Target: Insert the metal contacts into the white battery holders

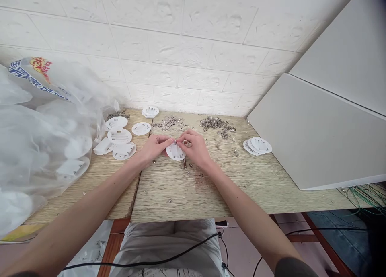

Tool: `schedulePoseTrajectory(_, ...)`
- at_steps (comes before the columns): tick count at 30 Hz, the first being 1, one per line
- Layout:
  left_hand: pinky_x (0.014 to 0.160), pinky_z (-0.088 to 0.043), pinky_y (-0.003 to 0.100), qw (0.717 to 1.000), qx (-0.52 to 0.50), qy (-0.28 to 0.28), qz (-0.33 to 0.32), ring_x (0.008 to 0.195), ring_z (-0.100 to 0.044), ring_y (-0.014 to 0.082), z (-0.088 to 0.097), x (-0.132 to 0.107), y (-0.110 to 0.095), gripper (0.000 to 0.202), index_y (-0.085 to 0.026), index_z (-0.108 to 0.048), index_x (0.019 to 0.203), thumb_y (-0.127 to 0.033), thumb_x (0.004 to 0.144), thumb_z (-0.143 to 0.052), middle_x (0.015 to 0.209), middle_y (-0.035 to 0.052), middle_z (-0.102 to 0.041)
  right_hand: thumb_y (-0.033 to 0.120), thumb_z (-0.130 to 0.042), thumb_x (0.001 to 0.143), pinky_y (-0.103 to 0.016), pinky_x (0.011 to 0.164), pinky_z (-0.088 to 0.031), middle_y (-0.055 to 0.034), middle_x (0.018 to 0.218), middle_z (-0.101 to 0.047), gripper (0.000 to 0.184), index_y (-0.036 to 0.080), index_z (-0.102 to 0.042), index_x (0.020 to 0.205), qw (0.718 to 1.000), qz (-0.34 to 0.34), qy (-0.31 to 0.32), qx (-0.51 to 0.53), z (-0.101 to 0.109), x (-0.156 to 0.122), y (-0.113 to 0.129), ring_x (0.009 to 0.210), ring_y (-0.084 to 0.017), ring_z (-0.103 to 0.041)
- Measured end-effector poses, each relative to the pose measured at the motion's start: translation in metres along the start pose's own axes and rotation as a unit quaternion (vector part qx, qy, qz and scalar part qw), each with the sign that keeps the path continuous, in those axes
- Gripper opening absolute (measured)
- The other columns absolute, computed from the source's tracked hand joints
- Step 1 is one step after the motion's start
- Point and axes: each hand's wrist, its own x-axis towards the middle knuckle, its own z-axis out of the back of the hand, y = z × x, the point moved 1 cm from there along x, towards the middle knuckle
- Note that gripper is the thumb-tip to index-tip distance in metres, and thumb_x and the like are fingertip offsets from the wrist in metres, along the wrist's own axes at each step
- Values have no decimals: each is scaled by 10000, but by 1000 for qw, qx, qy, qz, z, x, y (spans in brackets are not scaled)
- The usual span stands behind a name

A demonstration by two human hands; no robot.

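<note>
Near the middle of the wooden table (193,204), my left hand (157,147) grips the left edge of a round white plastic disc (175,152), thumb on top. My right hand (194,146) pinches at the disc's upper right edge; whatever small part lies between its fingertips is too small to make out. Just below the disc lies a small metal tool (185,163), partly covered, its kind unclear. A few tiny metal pieces (190,165) are scattered around it. Behind my hands are a heap of small metal clips (214,123) and a flatter pile of thin metal pieces (169,123).
Several white discs (120,136) lie at the left beside a big clear plastic bag (60,140) filled with white parts. More discs (261,145) are stacked at the right by a grey panel (325,136). A white brick-patterned wall (193,48) stands behind. A black cable (150,261) crosses my lap.
</note>
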Motion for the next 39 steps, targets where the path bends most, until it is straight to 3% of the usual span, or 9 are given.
schedulePoseTrajectory(4, 673, -505, 308, 1000, -10, -1, 12, 719, -639, 193, 0, 0, -1, 402, -178, -756, 771, -521, 574, -823, 804, 68, -743, 195, -660, 791, -297, 673, -428, -36, 837, -621, 58, 179, -647, 737, 997, -58, 5, 55, 2, 1, 2, 776, -158, -568)
schedulePoseTrajectory(9, 640, -496, 305, 1000, -2, -8, 5, 709, -646, 200, 1, 0, 0, 396, -183, -758, 778, -503, 558, -836, 798, 70, -745, 294, -671, 780, -287, 624, -417, -21, 777, -636, 122, 181, -625, 768, 987, -111, 37, 112, 3, 1, 0, 687, -137, -531)
schedulePoseTrajectory(16, 616, -497, 301, 1000, 6, 3, -9, 673, -633, 181, 1, 1, 1, 359, -200, -773, 794, -496, 595, -815, 782, 57, -742, 321, -673, 772, -272, 604, -424, -22, 789, -626, 168, 183, -602, 837, 978, -128, 55, 154, 1, 1, 1, 691, -133, -547)
schedulePoseTrajectory(22, 622, -501, 298, 1000, -28, -1, 3, 656, -632, 170, 1, 1, 2, 332, -189, -761, 738, -453, 556, -848, 741, 46, -732, 246, -615, 786, -274, 591, -397, -3, 711, -589, 80, 190, -583, 739, 992, -71, 42, 98, 1, 0, 4, 650, -127, -504)
schedulePoseTrajectory(32, 602, -512, 298, 999, -32, -16, 21, 651, -645, 178, 3, 2, 2, 321, -190, -753, 760, -421, 556, -843, 743, 51, -736, 278, -623, 778, -280, 606, -411, 2, 737, -570, 110, 183, -585, 820, 973, -119, 36, 196, 0, 3, -1, 658, -126, -508)
schedulePoseTrajectory(39, 558, -464, 242, 999, -36, -27, 11, 607, -607, 131, 6, 2, 2, 249, -171, -725, 781, -304, 590, -812, 715, 27, -704, 345, -600, 824, -267, 591, -414, 7, 725, -577, 182, 177, -606, 893, 975, -126, 67, 169, 0, 1, 1, 639, -119, -517)
